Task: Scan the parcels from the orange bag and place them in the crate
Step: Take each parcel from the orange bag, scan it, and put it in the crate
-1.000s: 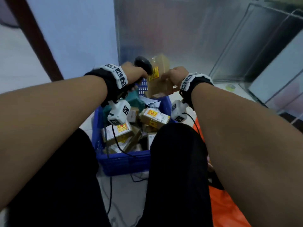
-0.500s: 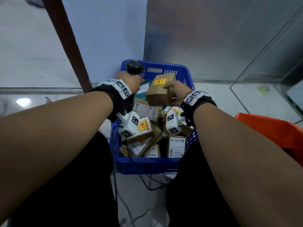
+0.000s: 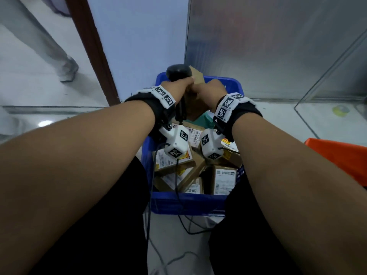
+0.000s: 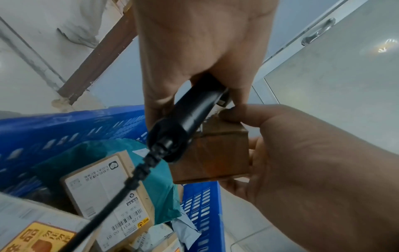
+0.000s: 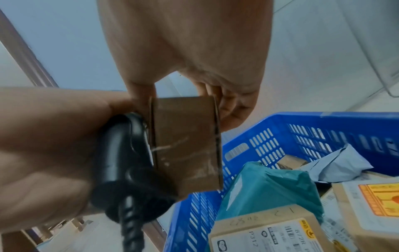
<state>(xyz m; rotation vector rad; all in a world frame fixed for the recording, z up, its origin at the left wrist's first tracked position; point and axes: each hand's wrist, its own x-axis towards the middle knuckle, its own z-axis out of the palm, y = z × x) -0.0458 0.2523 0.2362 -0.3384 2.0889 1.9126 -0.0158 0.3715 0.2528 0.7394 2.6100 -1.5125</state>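
My left hand [image 3: 178, 86] grips a black corded barcode scanner [image 3: 178, 70] [image 4: 190, 112] [image 5: 125, 153] by its handle. Right beside it, my right hand [image 3: 208, 90] [image 4: 291, 150] pinches a small brown cardboard parcel [image 3: 196, 76] [image 4: 215, 156] [image 5: 185, 145] between thumb and fingers, held over the far end of the blue crate [image 3: 188, 201] [image 4: 54, 133] [image 5: 323, 133]. The scanner handle touches the parcel's side. The crate holds several labelled cardboard parcels [image 3: 224, 179] and a green mailer [image 4: 103, 153] [image 5: 270, 184]. A corner of the orange bag [image 3: 341, 155] shows at the right.
The scanner cable [image 3: 178, 195] trails over the crate's near rim to the floor between my dark-clad knees. A metal-faced cabinet [image 3: 278, 46] and a blue wall stand behind the crate. Another person's leg [image 3: 59, 56] is at the far left by a brown door frame [image 3: 93, 50].
The parcel was lifted in front of the scanner, then brought down over the crate; now both hands sit closer together at the crate's far end, with the parcel turned so its yellow sticker no longer shows.
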